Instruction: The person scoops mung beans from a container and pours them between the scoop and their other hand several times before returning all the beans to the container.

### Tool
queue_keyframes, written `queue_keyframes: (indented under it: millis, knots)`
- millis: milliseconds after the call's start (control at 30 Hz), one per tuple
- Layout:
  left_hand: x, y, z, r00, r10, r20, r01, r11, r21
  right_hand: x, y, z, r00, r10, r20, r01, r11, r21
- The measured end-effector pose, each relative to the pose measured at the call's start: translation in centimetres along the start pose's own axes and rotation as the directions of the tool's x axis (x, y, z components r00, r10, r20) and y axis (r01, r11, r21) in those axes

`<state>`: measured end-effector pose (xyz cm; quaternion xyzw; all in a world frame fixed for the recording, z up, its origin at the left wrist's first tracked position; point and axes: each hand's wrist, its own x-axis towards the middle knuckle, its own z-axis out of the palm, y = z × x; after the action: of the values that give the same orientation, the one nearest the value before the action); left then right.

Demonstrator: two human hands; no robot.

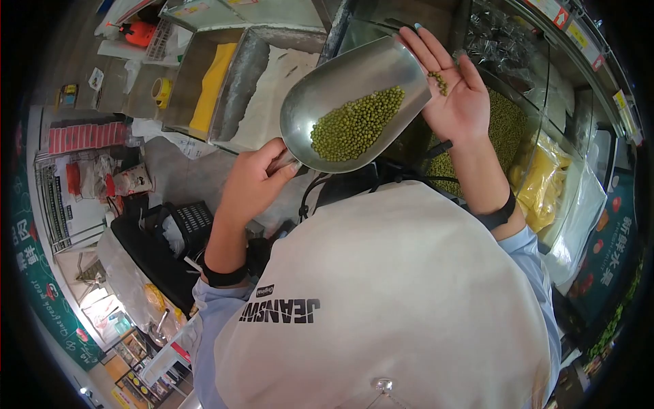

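Note:
My left hand [253, 178] is closed round the short handle of a metal scoop [298, 114]. In the scoop lies a heap of green mung beans [355, 128]. Beside the scoop's front edge my right hand [458, 109] is held palm up, fingers stretched out. A few mung beans [437, 83] rest on that palm near the base of the fingers. Behind my right wrist is a bin of more mung beans [501, 129], partly hidden by my forearm.
To the left of the scoop stand a bin of white powder [276, 95] and a bin with yellow contents [213, 87]. Yellow bags [543, 180] lie at the right. A black basket [193, 225] is low on the left. Glass panels and price labels edge the upper right.

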<state>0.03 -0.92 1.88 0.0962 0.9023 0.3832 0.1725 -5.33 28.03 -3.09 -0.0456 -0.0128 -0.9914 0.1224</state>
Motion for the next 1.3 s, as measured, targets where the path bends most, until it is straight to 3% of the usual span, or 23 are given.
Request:
queue_keyframes:
  millis: [333, 433, 533, 733, 867, 1233, 1300]
  knots:
    - [-0.5, 0.8, -0.2, 1.000, 0.022, -0.015, -0.021, 0.994, 0.104, -0.1, 0.6, 1.0, 0.997, 0.003, -0.077, -0.015, 0.987, -0.162]
    - [-0.6, 0.9, -0.2, 0.998, 0.056, -0.027, -0.051, 0.989, 0.141, -0.1, 0.5, 0.4, 0.996, 0.086, 0.002, -0.085, 0.995, -0.051]
    - [-0.7, 0.9, -0.2, 0.998, 0.064, -0.027, -0.059, 0.986, 0.154, -0.1, 1.0, 1.2, 0.996, 0.011, -0.084, -0.035, 0.957, -0.289]
    - [-1.0, 1.0, -0.2, 0.999, 0.047, -0.025, -0.041, 0.982, 0.185, -0.1, 1.2, 1.5, 0.995, 0.004, -0.096, -0.032, 0.953, -0.302]
    - [-1.2, 1.3, -0.3, 0.995, 0.081, -0.057, -0.065, 0.966, 0.250, -0.2, 1.3, 1.4, 0.995, 0.010, -0.103, -0.040, 0.955, -0.293]
    - [-1.2, 1.2, -0.4, 0.996, 0.061, -0.062, -0.049, 0.983, 0.179, 0.0, 1.3, 0.9, 0.997, 0.014, -0.069, -0.031, 0.968, -0.248]
    - [-1.2, 1.1, -0.4, 0.997, 0.050, -0.066, -0.040, 0.988, 0.150, 0.0, 0.9, 0.1, 0.998, 0.065, -0.002, -0.065, 0.995, -0.069]
